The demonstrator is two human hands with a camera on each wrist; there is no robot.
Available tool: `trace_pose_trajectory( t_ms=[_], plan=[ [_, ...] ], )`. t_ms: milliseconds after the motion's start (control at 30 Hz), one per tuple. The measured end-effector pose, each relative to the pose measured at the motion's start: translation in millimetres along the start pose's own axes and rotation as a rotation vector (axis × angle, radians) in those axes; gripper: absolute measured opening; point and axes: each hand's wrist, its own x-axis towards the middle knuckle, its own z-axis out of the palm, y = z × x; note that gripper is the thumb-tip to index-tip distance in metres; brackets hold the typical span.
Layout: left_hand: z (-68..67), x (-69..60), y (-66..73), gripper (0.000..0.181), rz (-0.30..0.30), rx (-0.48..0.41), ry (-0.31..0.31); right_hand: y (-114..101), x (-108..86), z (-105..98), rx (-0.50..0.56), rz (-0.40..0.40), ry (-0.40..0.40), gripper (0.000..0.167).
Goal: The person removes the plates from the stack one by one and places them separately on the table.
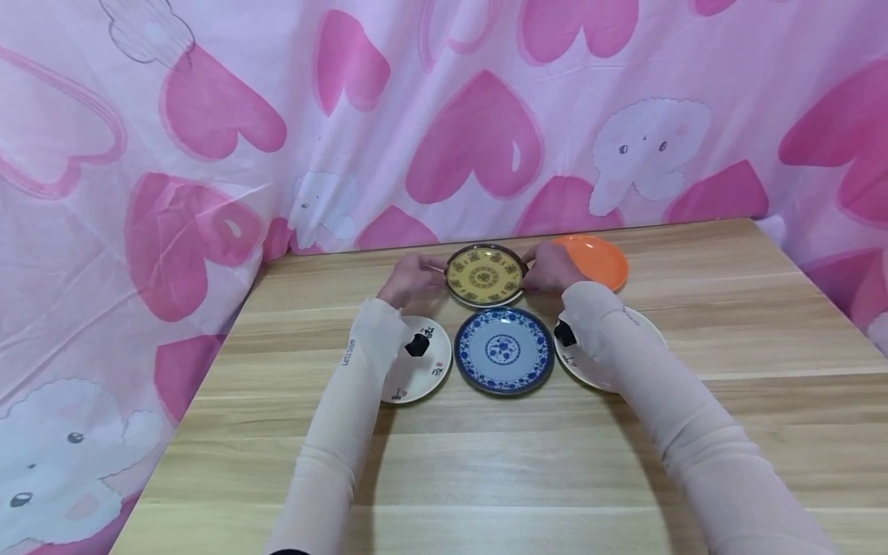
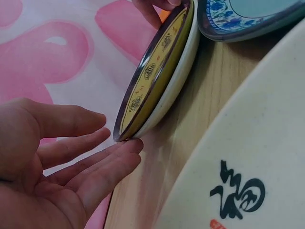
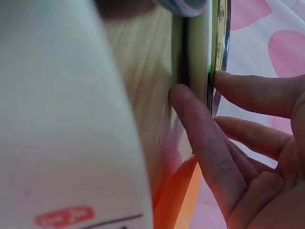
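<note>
A yellow plate [image 1: 483,275] with a dark rim and brown motifs lies on a white plate [image 2: 177,90], whose edge shows beneath it. My left hand [image 1: 414,279] is at its left side. In the left wrist view, fairly straight fingertips touch the lower edge, and the thumb lies close to the dark rim. On the other side, my right hand [image 1: 553,267] holds the yellow plate's edge. The right wrist view shows its thumb at the rim and other fingers [image 3: 205,133] at the underside. Nearer to me lies a blue-and-white patterned plate [image 1: 504,351].
White plates with dark characters lie under my forearms, one left [image 1: 418,379] and one right [image 1: 586,371]. An orange plate [image 1: 602,262] sits beyond my right hand. The wooden table [image 1: 472,470] meets a pink heart-patterned curtain [image 1: 479,139] at its back and sides.
</note>
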Motion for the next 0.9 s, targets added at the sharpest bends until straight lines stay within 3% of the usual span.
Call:
trace_pose_trajectory(
  t_ms=[367,600,900],
  plan=[
    [1.2,0.0,-0.6,0.035,-0.038,0.126,0.038,3.1,0.8,-0.4,-0.001,-0.013,-0.004,0.055],
    [3.1,1.3,0.2,0.032,0.002,0.155,0.060,3.5,-0.3,-0.8,0.104,-0.012,-0.032,0.056],
    [2.6,3.7,-1.9,0.031,0.015,0.178,0.073,2.7,-0.5,-0.6,0.088,-0.019,-0.045,0.051]
  ],
)
